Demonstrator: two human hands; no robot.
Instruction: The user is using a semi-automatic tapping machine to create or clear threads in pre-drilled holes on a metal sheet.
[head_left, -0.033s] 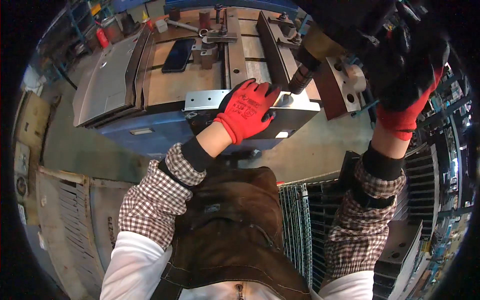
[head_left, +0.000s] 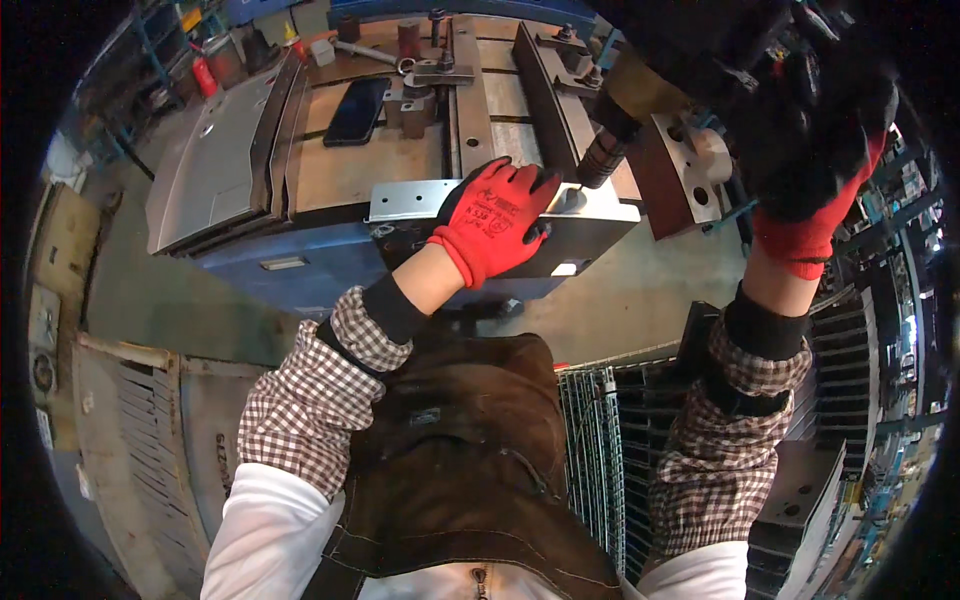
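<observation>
My left hand, in a red glove with black fingertips, is closed over the top edge of a bent sheet-metal plate. The plate has small holes at its left end and a dark front face. Just right of my fingers, a drill chuck slants down, its bit close to the plate's top flange. My right hand, gloved alike, is raised at the upper right beside the dark drill head. Its black fingers look curled around something, but shadow hides what they hold.
Stacked grey metal sheets stand at the table's left. Behind the plate are a phone, clamp blocks, a long steel bar and a wrench. A drilled block stands right of the chuck; a wire rack is near my right arm.
</observation>
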